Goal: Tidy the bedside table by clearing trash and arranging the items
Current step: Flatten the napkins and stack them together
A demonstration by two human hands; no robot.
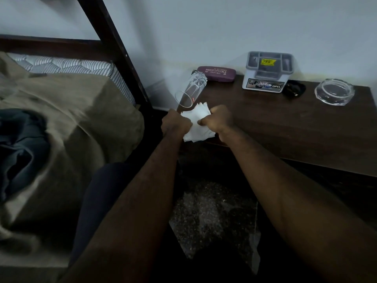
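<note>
Crumpled white tissue (pixel 196 123), creased, bunched at table edge (pixel 285 139), left hand (pixel 176 124) and right hand (pixel 219 119) grips closed on it

Both forearms stretched fwd, bare. Left hand (pixel 177 123) & right hand (pixel 218 120) fisted, knuckles up, close together, fingers curled shut.

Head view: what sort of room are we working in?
Most likely a bedroom: a bed with a striped mattress stands left of a dark wooden bedside table holding a spectacle case.
</note>
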